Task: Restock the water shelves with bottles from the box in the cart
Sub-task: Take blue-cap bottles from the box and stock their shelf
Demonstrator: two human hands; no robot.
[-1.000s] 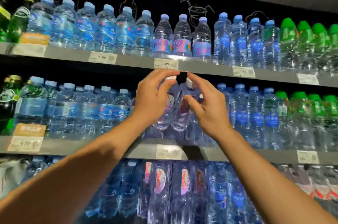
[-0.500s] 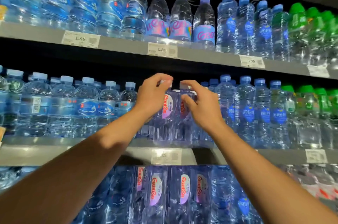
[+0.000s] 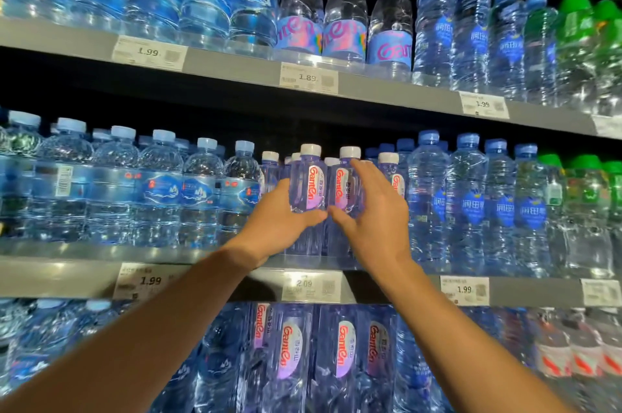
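Two bottles (image 3: 308, 183) stand upright, caps up — left hand (image 3: 281, 220) and right hand (image 3: 373, 210) each grip one.

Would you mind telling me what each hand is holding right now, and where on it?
The left hand grips one white-capped bottle round its lower body; the right hand holds the neighbouring bottle at its labelled middle.

Dim aisle, cool blue shelf glow; wide-angle bending at edges; corners soft, slightly blurred.
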